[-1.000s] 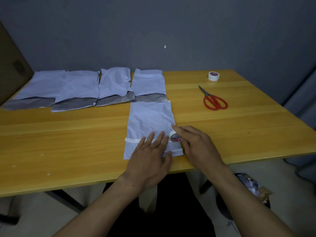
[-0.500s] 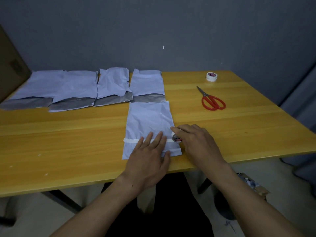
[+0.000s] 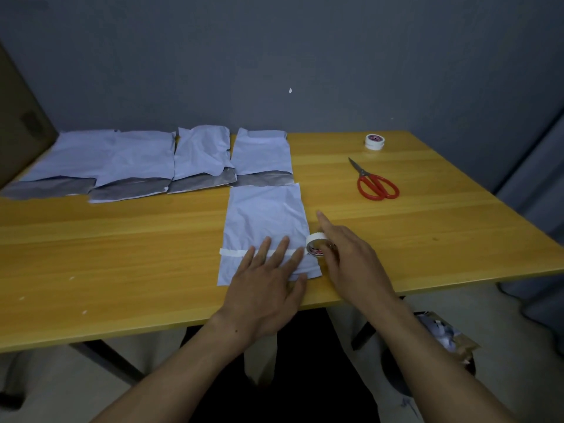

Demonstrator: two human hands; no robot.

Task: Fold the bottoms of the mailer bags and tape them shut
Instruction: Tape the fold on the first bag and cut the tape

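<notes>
A yellow wooden table (image 3: 122,257) stands against a grey wall. Well beyond the left fingertips lies a row of mailer bags (image 3: 137,160) with grey flaps. The left hand (image 3: 265,288) presses flat, fingers spread, on the nearest mailer bag (image 3: 265,215), covering part of its tape strip (image 3: 232,252). Just right of those fingers, the right hand (image 3: 348,264) grips the tape roll (image 3: 315,245) at the bag's edge, index finger straight. Scissors (image 3: 377,184) and a spare roll (image 3: 374,141) lie well beyond it.

Five mailer bags (image 3: 265,215) lie on the one table (image 3: 122,254): four in the back row and one in front. Two tape rolls (image 3: 374,141) are there, one strip of tape (image 3: 232,252), and one pair of red scissors (image 3: 377,184). Two hands (image 3: 268,285) are in view, and one bin (image 3: 396,377) stands on the floor.
</notes>
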